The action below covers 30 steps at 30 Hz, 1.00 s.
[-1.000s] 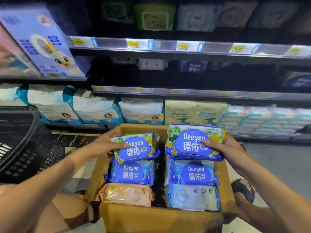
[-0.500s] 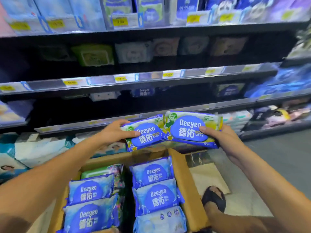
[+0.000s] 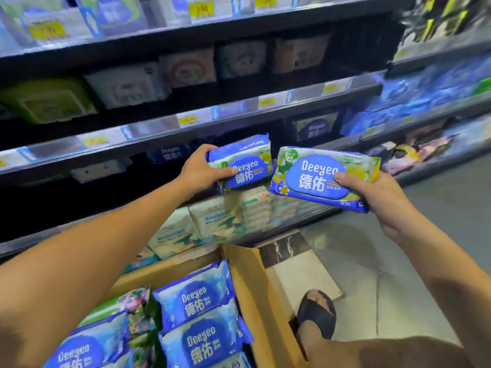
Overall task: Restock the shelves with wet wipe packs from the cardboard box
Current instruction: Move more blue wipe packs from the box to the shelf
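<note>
My left hand [image 3: 198,172] grips a blue and green Deeyeo wet wipe pack [image 3: 247,160], tilted, in front of the dark lower shelf [image 3: 159,134]. My right hand [image 3: 380,197] holds a second, larger Deeyeo pack [image 3: 316,176] by its right end, thumb on the label. Both packs hang in the air above the open cardboard box [image 3: 255,282], which holds several more blue Deeyeo packs [image 3: 196,301] at the bottom of the view.
Shelves with price tags rise in front, stocked with tissue and wipe packs; one Deeyeo pack [image 3: 314,127] stands deep on the shelf to the right. My sandalled foot [image 3: 316,312] rests on the grey floor right of the box.
Both hands have lifted their packs out of the box and up toward the shelf. The two packs have drawn apart, and the view has swung up and right.
</note>
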{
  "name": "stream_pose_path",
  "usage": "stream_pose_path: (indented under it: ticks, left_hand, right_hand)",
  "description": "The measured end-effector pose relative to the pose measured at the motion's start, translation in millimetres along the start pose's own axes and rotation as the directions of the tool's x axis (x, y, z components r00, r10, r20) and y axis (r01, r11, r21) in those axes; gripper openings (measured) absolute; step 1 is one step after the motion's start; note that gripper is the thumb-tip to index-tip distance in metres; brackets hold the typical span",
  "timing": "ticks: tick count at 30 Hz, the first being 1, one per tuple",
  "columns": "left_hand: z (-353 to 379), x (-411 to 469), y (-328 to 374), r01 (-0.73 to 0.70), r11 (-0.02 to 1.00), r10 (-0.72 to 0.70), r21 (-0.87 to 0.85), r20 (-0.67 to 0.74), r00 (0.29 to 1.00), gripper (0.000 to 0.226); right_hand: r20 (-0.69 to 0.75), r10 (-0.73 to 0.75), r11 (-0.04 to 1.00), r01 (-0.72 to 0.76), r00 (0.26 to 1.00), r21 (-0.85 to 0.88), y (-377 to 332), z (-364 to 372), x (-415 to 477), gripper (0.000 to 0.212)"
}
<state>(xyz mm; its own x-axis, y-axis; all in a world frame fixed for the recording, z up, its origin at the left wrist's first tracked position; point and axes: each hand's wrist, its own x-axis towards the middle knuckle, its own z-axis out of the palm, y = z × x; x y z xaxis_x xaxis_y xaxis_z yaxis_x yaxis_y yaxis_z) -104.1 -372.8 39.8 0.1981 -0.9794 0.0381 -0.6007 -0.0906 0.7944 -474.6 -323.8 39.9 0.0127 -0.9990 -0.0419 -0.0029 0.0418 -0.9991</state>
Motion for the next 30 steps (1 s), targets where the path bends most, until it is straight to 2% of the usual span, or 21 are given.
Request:
stream_pose_path:
  ticks: [4, 9, 14, 17, 18, 20, 22, 25, 30]
  left_hand:
    - [33, 29, 16, -0.057, 0.995, 0.059, 0.077, -0.029, 0.998, 0.067]
    - [66, 65, 22, -0.035, 0.994, 0.041, 0.104, -0.055, 0.998, 0.082]
    - [89, 89, 31, 0.057, 0.987, -0.047, 0.150, -0.073, 0.996, 0.049]
    - [97, 99, 36, 0.068, 0.973, -0.062, 0.222, -0.036, 0.997, 0.047]
    - [99, 103, 37, 0.056, 0.971, -0.055, 0.234, -0.012, 0.998, 0.051]
    - [103, 111, 35, 0.014, 0.970, -0.023, 0.242, 0.033, 0.999, 0.076]
    - [107, 118, 31, 0.024, 0.970, -0.039, 0.244, 0.058, 0.998, 0.069]
    - [112, 127, 29, 0.059, 0.977, -0.078, 0.206, 0.083, 0.994, 0.094]
    - [108, 122, 30, -0.012, 0.894, -0.050, 0.449, 0.125, 0.991, 0.103]
  right_hand:
    - [-0.034, 0.029, 1.000, -0.029, 0.999, -0.003, 12, -14, 14, 0.034]
    - [-0.050, 0.052, 0.998, -0.051, 0.997, 0.028, 20, -22, 23, 0.032]
    - [-0.035, 0.051, 0.997, -0.049, 0.998, 0.060, 22, -25, 26, 0.032]
    - [-0.009, 0.044, 0.996, -0.043, 0.999, 0.084, 23, -27, 26, 0.031]
    - [-0.008, 0.045, 0.995, -0.044, 0.999, 0.091, 23, -27, 26, 0.031]
    - [-0.008, 0.046, 0.994, -0.045, 0.999, 0.096, 24, -28, 27, 0.031]
    - [-0.012, 0.055, 0.994, -0.053, 0.998, 0.100, 24, -28, 28, 0.032]
    - [-0.024, 0.063, 0.992, -0.060, 0.998, 0.115, 24, -28, 29, 0.032]
    - [-0.020, 0.071, 0.990, -0.068, 0.997, 0.124, 20, -20, 31, 0.034]
